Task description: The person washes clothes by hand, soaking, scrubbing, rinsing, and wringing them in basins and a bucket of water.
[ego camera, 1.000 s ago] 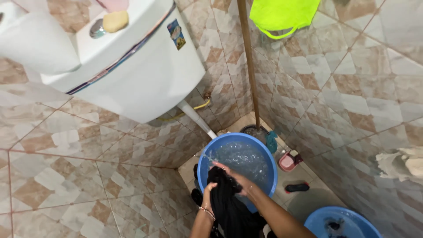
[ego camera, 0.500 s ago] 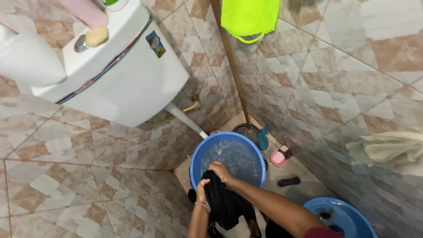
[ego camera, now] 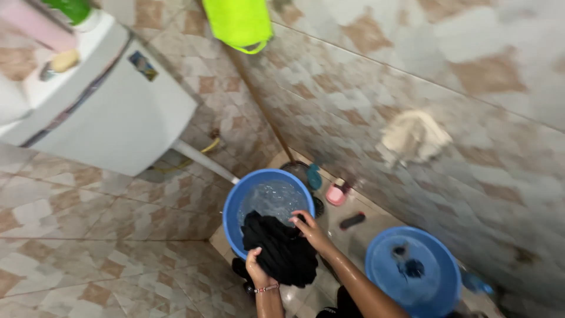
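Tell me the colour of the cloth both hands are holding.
Black; the cloth shows best in the head view.

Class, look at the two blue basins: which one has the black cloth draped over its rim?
The left blue basin, nearest the toilet tank; both hands hold the black cloth over its rim. The right blue basin stands apart.

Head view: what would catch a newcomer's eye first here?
Both hands, left hand and right hand, grip a wet black garment draped over the near rim of a round blue plastic basin of water. A second blue basin sits lower right; a neon-yellow cloth hangs above.
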